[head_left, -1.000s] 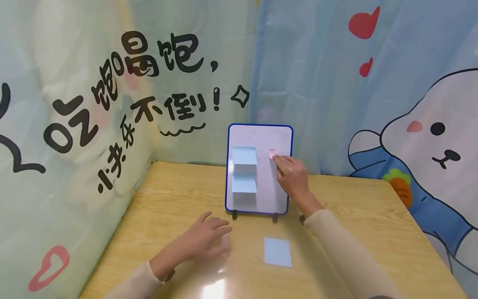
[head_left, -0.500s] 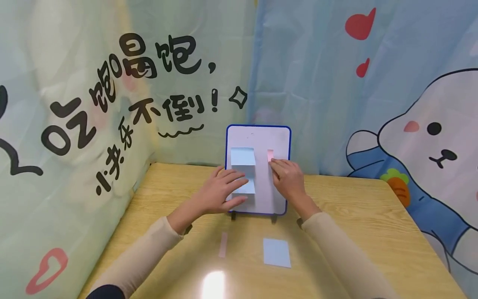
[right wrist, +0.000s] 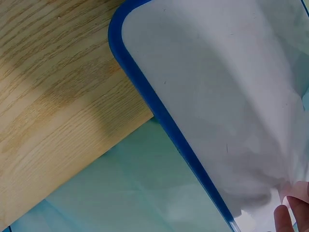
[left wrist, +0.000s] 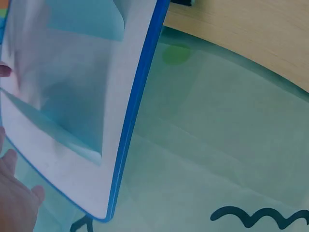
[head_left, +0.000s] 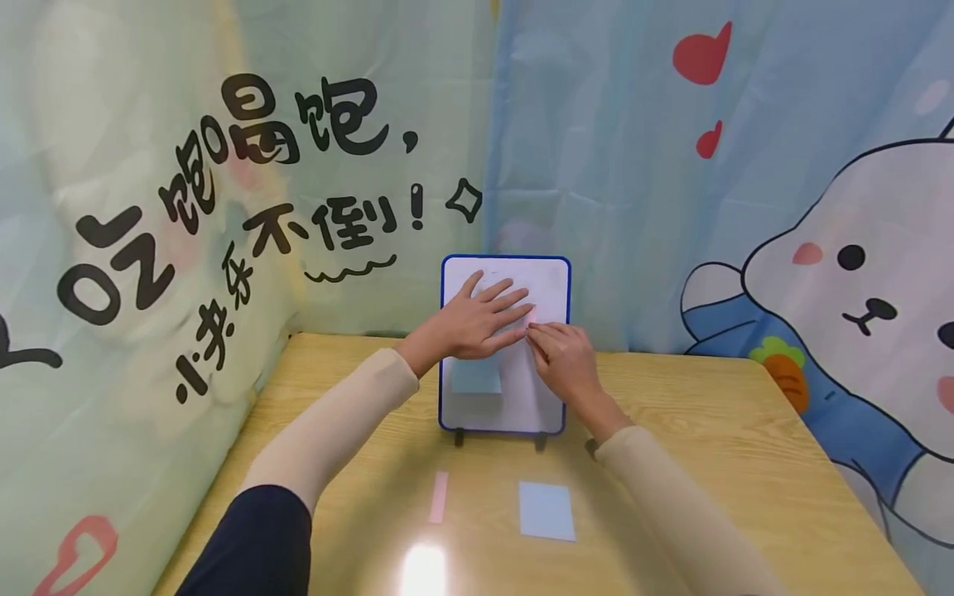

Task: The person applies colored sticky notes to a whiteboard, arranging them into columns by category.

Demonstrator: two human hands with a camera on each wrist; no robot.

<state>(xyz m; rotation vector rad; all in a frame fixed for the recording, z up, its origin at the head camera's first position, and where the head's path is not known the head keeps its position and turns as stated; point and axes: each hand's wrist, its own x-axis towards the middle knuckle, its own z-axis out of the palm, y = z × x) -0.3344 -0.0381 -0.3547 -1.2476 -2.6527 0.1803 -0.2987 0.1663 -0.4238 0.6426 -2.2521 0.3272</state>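
Observation:
A small whiteboard (head_left: 547, 406) with a blue rim stands on the table. On its right part is a pink paper strip (head_left: 531, 316), whose lower end my right hand (head_left: 568, 360) pinches. In the right wrist view, the fingertips (right wrist: 282, 217) are at the bent pink paper (right wrist: 300, 191). My left hand (head_left: 480, 324) spreads its fingers across the board's upper middle, fingertips close to the strip. It covers most of the upper blue sticky note, whose free edge (left wrist: 82, 145) sticks out in the left wrist view. Lower down hangs another blue sticky note (head_left: 477, 377).
Another pink strip (head_left: 439, 497) lies on the wooden table (head_left: 365, 397) in front of the board. To its right is a loose blue paper square (head_left: 547, 511). Two dark feet (head_left: 458, 438) support the board. Printed curtains (head_left: 596, 165) stand behind and to the left.
My left hand has risen from the pink strip on the table, past the lower blue note, to the board's upper middle. My right hand has slid slightly down along the board's pink strip.

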